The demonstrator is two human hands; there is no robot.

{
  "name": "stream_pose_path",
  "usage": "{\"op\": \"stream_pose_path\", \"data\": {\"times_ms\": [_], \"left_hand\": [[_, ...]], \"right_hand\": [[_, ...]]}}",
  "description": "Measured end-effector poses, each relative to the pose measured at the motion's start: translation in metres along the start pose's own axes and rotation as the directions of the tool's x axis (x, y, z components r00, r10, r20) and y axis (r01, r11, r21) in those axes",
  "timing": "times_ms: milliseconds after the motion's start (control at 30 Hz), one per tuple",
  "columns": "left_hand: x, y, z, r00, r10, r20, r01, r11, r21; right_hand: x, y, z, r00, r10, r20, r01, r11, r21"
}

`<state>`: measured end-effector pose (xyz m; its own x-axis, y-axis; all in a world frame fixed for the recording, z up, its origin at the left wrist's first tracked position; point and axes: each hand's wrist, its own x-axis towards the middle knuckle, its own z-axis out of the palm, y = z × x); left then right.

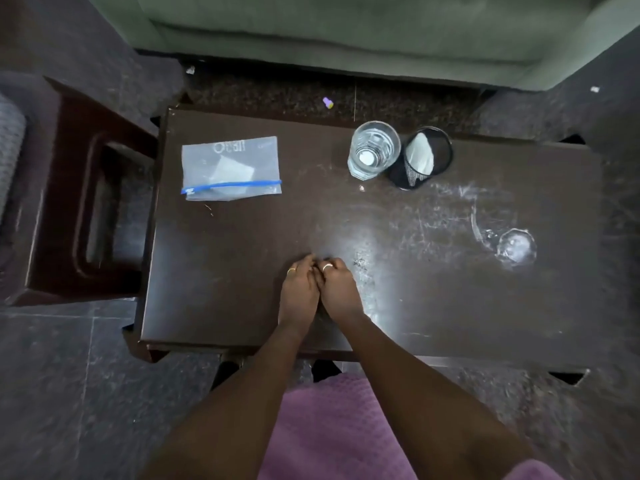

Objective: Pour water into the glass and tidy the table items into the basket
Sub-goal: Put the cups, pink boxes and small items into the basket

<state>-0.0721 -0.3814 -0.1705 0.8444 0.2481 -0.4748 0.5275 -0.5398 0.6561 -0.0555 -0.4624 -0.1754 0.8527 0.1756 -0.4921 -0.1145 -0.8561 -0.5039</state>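
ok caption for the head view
Left hand and right hand meet on the table; glass of water beside mesh basket, zip bag far left.

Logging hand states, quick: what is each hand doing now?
Left hand: fingers curled, nothing visibly held.
Right hand: fingers curled, nothing visibly held.

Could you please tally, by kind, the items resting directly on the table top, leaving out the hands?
clear zip bag: 1
glass of water: 1
black mesh basket: 1
Total: 3
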Motion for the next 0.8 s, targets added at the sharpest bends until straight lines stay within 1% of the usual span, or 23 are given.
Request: {"op": "stream_pose_path", "data": {"times_ms": [100,200,267,367,467,533,633,733,800], "left_hand": [[0.006,-0.003,-0.007,0.998,-0.033,-0.059,0.028,0.996,-0.079],[0.009,-0.005,-0.018,0.990,-0.051,-0.129,0.033,0.989,-0.143],[0.012,-0.012,-0.035,0.977,-0.087,-0.196,0.048,0.979,-0.196],[0.019,-0.023,-0.069,0.939,-0.132,-0.318,0.048,0.964,-0.260],[0.025,-0.038,-0.112,0.876,-0.180,-0.448,0.031,0.947,-0.319],[0.029,-0.050,-0.149,0.808,-0.240,-0.538,0.019,0.924,-0.383],[0.034,-0.070,-0.207,0.665,-0.344,-0.662,-0.020,0.879,-0.477],[0.034,-0.082,-0.264,0.524,-0.421,-0.740,-0.095,0.835,-0.542],[0.035,-0.093,-0.300,0.444,-0.483,-0.755,-0.138,0.796,-0.590]], "right_hand": [[0.005,-0.013,-0.005,0.998,0.055,-0.015,-0.052,0.989,0.136],[0.011,-0.026,-0.008,0.997,0.060,-0.042,-0.051,0.981,0.187],[0.017,-0.047,-0.004,0.999,0.040,-0.030,-0.033,0.979,0.202],[0.026,-0.088,0.005,1.000,-0.010,-0.016,0.013,0.977,0.211],[0.034,-0.140,0.019,0.996,-0.081,-0.021,0.084,0.968,0.237],[0.036,-0.183,0.031,0.988,-0.148,-0.032,0.152,0.953,0.261],[0.036,-0.253,0.049,0.963,-0.264,-0.062,0.269,0.907,0.322],[0.036,-0.318,0.065,0.922,-0.372,-0.102,0.381,0.835,0.396],[0.034,-0.360,0.077,0.892,-0.440,-0.098,0.438,0.795,0.420]]}}
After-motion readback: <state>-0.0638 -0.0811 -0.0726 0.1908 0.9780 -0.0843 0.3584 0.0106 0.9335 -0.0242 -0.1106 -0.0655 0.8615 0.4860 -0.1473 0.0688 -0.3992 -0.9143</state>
